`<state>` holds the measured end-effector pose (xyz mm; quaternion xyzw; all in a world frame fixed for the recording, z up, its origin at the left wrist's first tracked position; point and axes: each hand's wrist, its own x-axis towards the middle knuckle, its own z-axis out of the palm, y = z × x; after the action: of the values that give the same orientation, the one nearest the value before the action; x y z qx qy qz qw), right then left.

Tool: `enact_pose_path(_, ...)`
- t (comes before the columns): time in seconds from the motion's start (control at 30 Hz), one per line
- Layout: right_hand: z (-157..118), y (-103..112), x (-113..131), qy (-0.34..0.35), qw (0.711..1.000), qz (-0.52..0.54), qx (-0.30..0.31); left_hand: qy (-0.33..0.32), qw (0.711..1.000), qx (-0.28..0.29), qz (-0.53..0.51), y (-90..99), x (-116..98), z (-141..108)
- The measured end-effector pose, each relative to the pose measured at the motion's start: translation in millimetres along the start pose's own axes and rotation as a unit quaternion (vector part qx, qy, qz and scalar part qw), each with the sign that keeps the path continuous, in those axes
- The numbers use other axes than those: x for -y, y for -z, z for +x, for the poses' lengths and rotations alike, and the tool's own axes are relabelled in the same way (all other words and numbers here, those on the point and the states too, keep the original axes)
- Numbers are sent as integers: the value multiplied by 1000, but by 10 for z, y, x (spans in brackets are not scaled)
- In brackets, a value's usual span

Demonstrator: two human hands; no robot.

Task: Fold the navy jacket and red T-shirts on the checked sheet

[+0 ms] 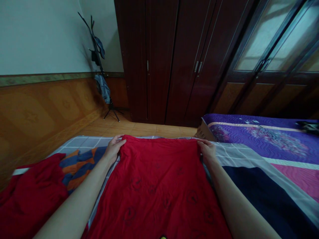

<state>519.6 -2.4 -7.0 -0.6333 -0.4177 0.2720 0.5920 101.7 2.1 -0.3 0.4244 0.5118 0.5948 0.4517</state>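
A red garment (159, 172) with faint dark prints is spread out in front of me, its far edge stretched straight between my hands. My left hand (115, 147) pinches its far left corner. At the far right corner, my right hand (207, 150) grips the cloth between thumb and fingers. The garment's near end runs out of the bottom of the view, where a small yellow spot shows. Under it is a grey checked sheet (236, 151).
To the left lie a crumpled red cloth (35, 196) and a blue and orange striped one (81, 164). Dark navy cloth (264, 192) lies right. Beyond are a purple patterned bed (264, 132), a dark wardrobe (184, 66) and a coat stand (98, 54).
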Motion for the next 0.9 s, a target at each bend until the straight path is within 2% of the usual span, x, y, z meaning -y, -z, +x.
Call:
enact_pose_path(0.07, -5, -2, -9, 10, 1000, -25, -1, -7, 1000, 1, 11, 4, 13, 1)
enact_pose_path(0.23, -129, -155, 37, 74, 990, -99, 62, -42, 995, 13, 87, -24, 74, 4)
enact_pose_path(0.3, -168, -188, 60, 92, 984, -136, 68, -56, 991, 8, 122, -22, 97, 19)
enact_pose_path(0.53, -118, -52, 109, 78, 972, -223, -6, -57, 987, -12, 150, 82, 56, 69)
enact_pose_path(0.67, -99, -18, 102, 66, 971, -227, -43, -69, 980, -53, 178, 154, 88, 116)
enact_pose_path(0.77, -117, -21, 100, 67, 972, -218, -47, -78, 975, -57, 201, 175, 144, 133)
enact_pose_path(0.9, -131, -41, 147, 70, 984, -158, -51, -102, 973, -86, 188, 159, 151, 133)
